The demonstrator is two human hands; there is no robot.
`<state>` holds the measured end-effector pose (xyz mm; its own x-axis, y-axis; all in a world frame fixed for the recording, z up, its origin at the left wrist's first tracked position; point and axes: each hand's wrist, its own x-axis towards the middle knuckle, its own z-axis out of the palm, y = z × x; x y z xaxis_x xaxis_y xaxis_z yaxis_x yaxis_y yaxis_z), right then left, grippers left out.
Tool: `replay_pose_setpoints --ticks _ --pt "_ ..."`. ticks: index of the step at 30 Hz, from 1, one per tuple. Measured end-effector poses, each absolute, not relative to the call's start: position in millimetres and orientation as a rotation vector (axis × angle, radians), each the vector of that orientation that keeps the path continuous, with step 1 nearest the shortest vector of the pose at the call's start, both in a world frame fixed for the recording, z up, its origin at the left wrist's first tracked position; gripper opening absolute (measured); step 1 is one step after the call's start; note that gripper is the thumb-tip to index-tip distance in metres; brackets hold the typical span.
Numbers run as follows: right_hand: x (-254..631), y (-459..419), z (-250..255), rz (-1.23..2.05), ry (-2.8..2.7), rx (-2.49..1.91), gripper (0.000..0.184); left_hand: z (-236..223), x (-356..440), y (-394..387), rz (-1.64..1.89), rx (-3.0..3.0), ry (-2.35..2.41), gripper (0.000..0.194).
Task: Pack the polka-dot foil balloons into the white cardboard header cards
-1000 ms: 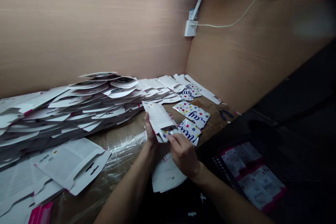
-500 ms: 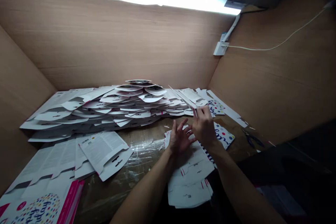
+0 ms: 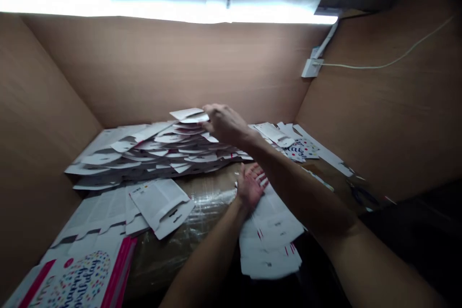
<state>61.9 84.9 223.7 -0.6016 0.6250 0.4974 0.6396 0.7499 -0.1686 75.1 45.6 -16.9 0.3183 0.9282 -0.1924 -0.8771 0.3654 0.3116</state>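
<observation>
From where I stand, the right hand (image 3: 225, 125) reaches across to about 12 o'clock on the tabletop (image 3: 327, 178), and its fingers (image 3: 207, 122) rest on top of a tall, fanned pile of die-cut white card blanks (image 3: 169, 147). That grip looks curved and loose over the topmost cards, but the hand is blurred, so I cannot tell whether it has closed on one.

The left hand (image 3: 250, 185) sits near the middle of the tabletop, its fingers spread in a released grip, holding nothing. It lies just beside the upper end of a loose stack of white card blanks (image 3: 270, 231) at about 5 o'clock, and the right forearm passes above it.

Clear plastic sheeting (image 3: 212, 199) covers the tabletop around 6 o'clock. More blanks with printed text (image 3: 159, 204) lie at about 8 o'clock, and below them, at 7 o'clock, is a pink-edged birthday card (image 3: 77, 274). Polka-dot lettered sheets (image 3: 301, 149) sit at about 2 o'clock. At 3 o'clock, a dark pair of scissors (image 3: 361, 195) seems to lie in the shadow, though it is hard to make out. Behind everything, a wall socket (image 3: 312, 67) on the wooden panelling feeds a pale cable (image 3: 390, 64).
</observation>
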Motion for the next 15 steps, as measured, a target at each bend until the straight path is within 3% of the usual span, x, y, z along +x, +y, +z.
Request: replay_pose_setpoints --ticks 3,9,12,15 --pt "136 69 182 0.181 -2.329 -1.040 0.028 -28 72 57 1.235 0.079 0.381 0.053" --pt "291 2 42 0.692 -2.175 -1.982 0.022 -44 71 67 1.271 0.077 0.417 0.058" --pt "303 -29 -5 1.001 -1.963 -1.883 0.032 -40 70 66 1.279 0.084 0.426 0.059" --pt "288 -50 -19 1.011 -1.862 -1.621 0.056 -37 70 65 1.274 0.104 0.442 0.058"
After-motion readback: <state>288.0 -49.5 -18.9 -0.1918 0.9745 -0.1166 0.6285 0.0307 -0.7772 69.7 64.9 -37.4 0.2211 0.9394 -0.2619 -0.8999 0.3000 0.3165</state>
